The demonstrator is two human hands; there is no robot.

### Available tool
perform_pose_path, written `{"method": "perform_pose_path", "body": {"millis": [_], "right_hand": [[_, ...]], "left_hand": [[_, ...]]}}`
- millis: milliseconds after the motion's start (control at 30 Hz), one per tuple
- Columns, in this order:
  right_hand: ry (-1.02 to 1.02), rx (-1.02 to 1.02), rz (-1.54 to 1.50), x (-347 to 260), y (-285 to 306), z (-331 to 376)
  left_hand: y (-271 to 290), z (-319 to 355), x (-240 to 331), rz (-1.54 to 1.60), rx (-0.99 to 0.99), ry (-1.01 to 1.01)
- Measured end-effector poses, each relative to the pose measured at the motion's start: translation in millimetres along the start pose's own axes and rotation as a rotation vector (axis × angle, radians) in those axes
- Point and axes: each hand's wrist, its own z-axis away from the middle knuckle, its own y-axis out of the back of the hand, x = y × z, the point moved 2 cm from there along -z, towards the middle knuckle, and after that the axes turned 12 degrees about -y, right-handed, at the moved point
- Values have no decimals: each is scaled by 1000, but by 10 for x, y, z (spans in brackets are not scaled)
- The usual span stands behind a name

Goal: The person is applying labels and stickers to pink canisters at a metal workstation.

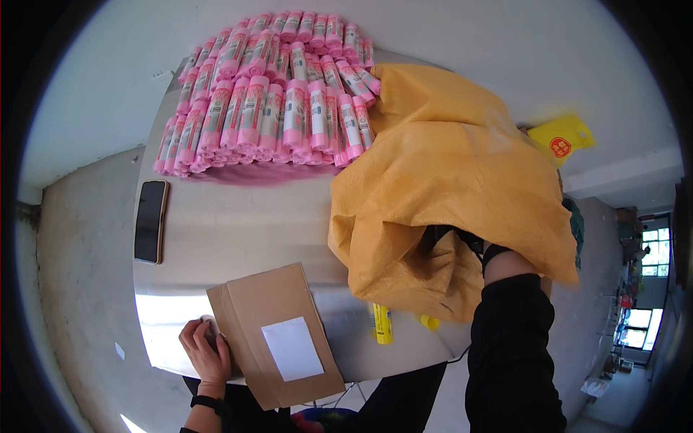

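Left hand [206, 350]: bare. Left wrist: black band [209, 403], widening at one side, near the left end of the near edge of the table [245, 224]. Left sleeve [189, 430]: dark, only a sliver visible. Right sleeve [512, 353]: black, long, loosely creased, crossing the near edge toward its right end. Right wrist: black strap [495, 252]. Trousers [415, 397]: black, both legs partly visible beyond the near edge.

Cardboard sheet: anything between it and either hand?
Left hand: nothing clearly visible; it is at the left edge of the cardboard sheet. On the right, yes: the front folds of the orange sack, with the right wrist at its opening.
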Motion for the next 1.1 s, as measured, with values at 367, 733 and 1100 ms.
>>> {"method": "perform_pose_path", "body": {"millis": [367,733,1100], "right_hand": [[-55,22,-93,-169,625,356],[-670,-696,-1091,-1405,1911,2014],[-1065,-1460,-1620,-2040,1335,3399]], "left_hand": [[46,23,23,40,61,-29],[143,145,-172,186,268,-32],[786,253,1669,1784,-396,398]]}}
